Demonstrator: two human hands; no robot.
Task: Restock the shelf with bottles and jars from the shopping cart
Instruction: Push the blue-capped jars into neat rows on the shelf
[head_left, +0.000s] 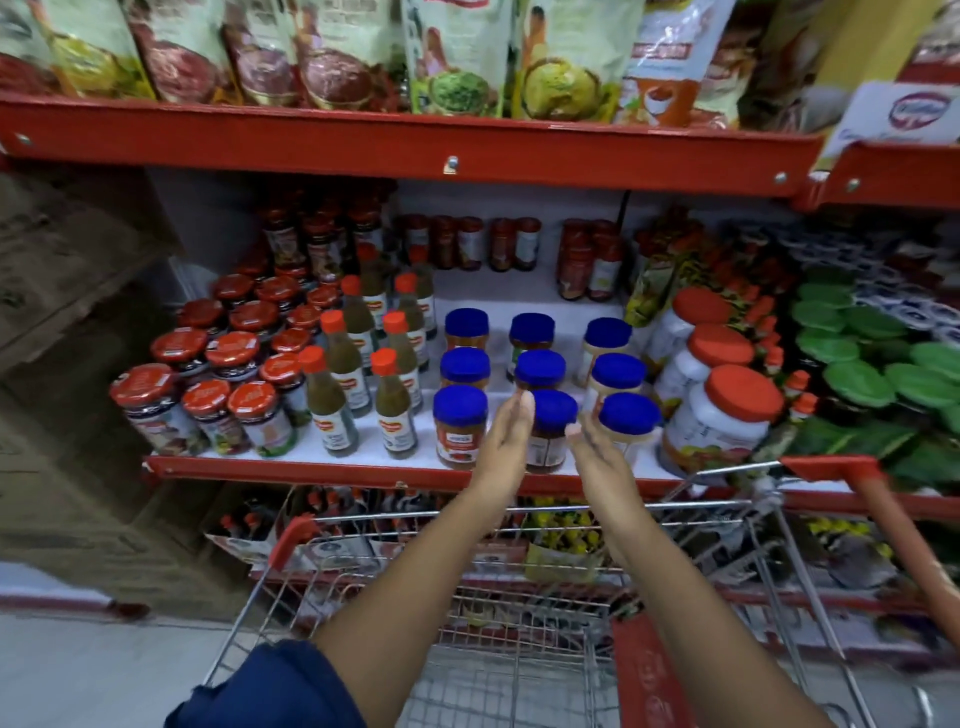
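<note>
On the near edge of the white shelf, a blue-lidded jar stands upright between two hands. The left hand is open with straight fingers, and its fingertips lie at the left side of the jar's lid. The right hand is also open, its fingertips just beside the right side of the jar; I cannot tell if they touch it. Neither hand grips the jar. Around it stand other blue-lidded jars in three rows going far. Left of them are green sauce bottles with orange caps, and further left red-lidded jars. To the right stand big white tubs with red lids. Below the arms is the wire cart with red corners.
</note>
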